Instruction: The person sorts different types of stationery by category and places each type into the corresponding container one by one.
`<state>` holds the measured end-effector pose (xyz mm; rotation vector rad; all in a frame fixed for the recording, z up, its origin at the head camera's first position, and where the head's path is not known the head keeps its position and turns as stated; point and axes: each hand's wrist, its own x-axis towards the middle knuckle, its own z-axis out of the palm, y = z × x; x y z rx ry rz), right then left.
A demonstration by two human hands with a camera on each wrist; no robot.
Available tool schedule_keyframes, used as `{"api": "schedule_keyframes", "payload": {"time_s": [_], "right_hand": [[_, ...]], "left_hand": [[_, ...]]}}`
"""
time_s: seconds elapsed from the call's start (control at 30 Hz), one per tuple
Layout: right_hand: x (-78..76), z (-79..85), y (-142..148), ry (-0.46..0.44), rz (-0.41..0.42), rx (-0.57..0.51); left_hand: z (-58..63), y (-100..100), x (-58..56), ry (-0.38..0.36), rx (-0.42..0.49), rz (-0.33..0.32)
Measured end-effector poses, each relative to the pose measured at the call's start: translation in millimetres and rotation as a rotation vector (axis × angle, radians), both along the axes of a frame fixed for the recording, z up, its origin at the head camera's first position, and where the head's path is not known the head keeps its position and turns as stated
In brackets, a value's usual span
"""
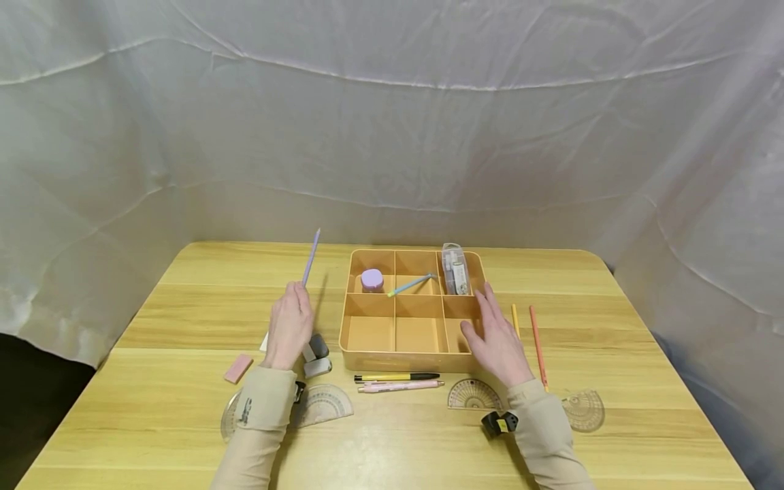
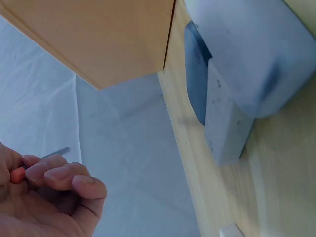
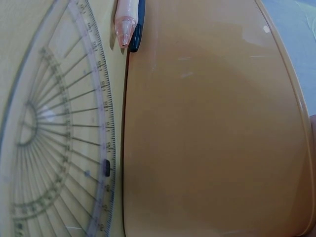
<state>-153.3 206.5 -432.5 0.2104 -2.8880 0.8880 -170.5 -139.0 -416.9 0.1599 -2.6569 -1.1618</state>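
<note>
A purple pencil (image 1: 312, 257) stands up from my left hand (image 1: 290, 325), which pinches it near its lower end, left of the organizer tray. In the left wrist view the curled fingers (image 2: 64, 178) show, with a small orange-red tip (image 2: 18, 175) between them. My right hand (image 1: 497, 340) has its fingers spread at the right side of the orange organizer tray (image 1: 392, 361), thumb over the front right compartment. Inside the tray's back row are a round purple-lidded container (image 1: 371, 280), a blue pencil (image 1: 412, 284) lying across a divider and a clear case (image 1: 455, 269).
Grey and white erasers (image 1: 317, 367) and a pink eraser (image 1: 238, 368) lie by the left arm. Several clear protractors (image 1: 473, 395) are spread along the front. A yellow-black pen (image 1: 397, 377) and a pink pen (image 1: 401, 387) lie before the tray; a red pencil (image 1: 538, 344) lies to the right.
</note>
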Motion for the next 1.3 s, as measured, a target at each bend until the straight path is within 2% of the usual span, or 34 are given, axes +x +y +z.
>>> {"api": "schedule_keyframes", "payload": {"time_s": [0.23,0.33,0.57,0.73,0.93,1.1,1.3], "right_hand": [[-0.2,-0.7,0.8,-0.008,-0.001,-0.004],[-0.5,-1.0,1.0,-0.008,0.000,-0.004],[-0.6,-0.6,1.0,-0.015,0.001,-0.004],[-0.7,-1.1,1.1,-0.021,-0.001,-0.005],[-0.7,-0.5,1.5,-0.027,-0.007,-0.006],[-0.3,1.0,0.9,-0.030,-0.007,-0.008],[0.1,1.4,0.6,-0.029,-0.002,-0.010]], "left_hand": [[0.7,0.7,1.0,0.089,0.013,0.017],[0.2,2.1,1.6,0.175,0.026,0.034],[1.0,6.0,1.8,0.445,0.074,0.052],[5.7,11.6,2.7,0.538,0.157,0.015],[12.7,22.9,5.3,0.592,0.210,-0.109],[18.0,32.2,11.1,0.591,0.151,-0.180],[22.4,43.9,18.7,0.561,0.121,-0.275]]}}
